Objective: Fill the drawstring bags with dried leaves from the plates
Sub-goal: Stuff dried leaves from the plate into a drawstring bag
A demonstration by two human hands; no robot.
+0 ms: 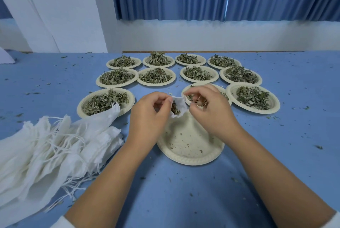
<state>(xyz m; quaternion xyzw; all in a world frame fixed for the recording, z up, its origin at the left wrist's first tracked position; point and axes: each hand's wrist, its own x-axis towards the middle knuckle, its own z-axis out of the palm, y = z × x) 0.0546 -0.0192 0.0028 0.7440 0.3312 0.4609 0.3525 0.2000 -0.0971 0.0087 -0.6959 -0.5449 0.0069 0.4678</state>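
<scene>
Hands both grip: my left hand (149,113) and right hand (208,110) each pinch the rim of a small white cloth drawstring bag (180,105), held open above a nearly bare cream paper plate (191,151) on the blue tabletop (184,191). Dried green leaves (174,108) show inside it.

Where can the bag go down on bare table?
Blue table right of the empty plate, nearer than the rightmost leaf plate: open, only crumbs. Also the near-centre strip below the empty plate. Crowded: rows of leaf plates beyond the held bag, pile of bags on the left.
</scene>
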